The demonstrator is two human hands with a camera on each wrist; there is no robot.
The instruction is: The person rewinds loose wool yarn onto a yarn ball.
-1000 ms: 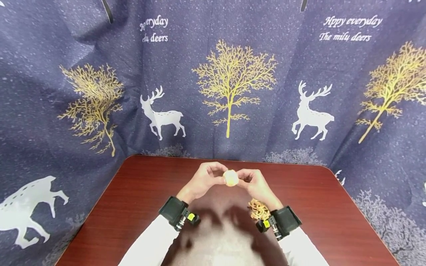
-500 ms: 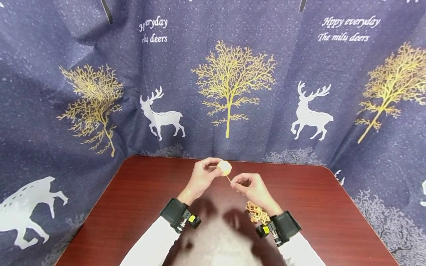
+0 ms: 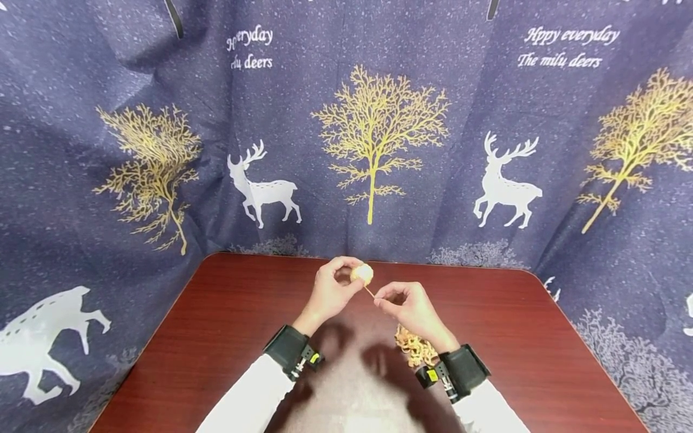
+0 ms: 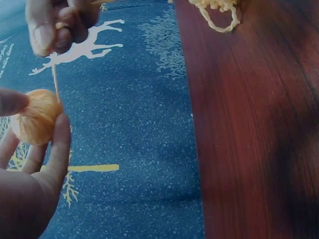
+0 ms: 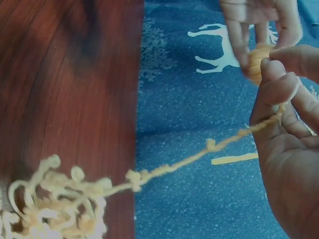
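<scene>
A small pale-orange ball of yarn [image 4: 39,119] is held between the thumb and fingertips of my left hand [image 3: 331,291], above the table's far half. From the ball a short strand of yarn [image 4: 56,82] runs taut to my right hand [image 3: 408,307], which pinches it between thumb and forefinger. Past that hand the strand trails on, with small knots or loops along it in the right wrist view, down to a loose tangled heap of yarn [image 5: 60,209]. In the head view the right wrist and forearm partly cover that heap.
Both hands work over a reddish-brown wooden table [image 3: 227,337] with rounded far corners. Behind it hangs a dark blue curtain [image 3: 422,180] printed with white deer and golden trees. Black bands with small cameras [image 3: 428,376] sit on both wrists.
The hands have drawn apart from around the ball, exposing a stretch of strand between them. The ball has shifted slightly left with my left hand, and my right hand has lowered a little.
</scene>
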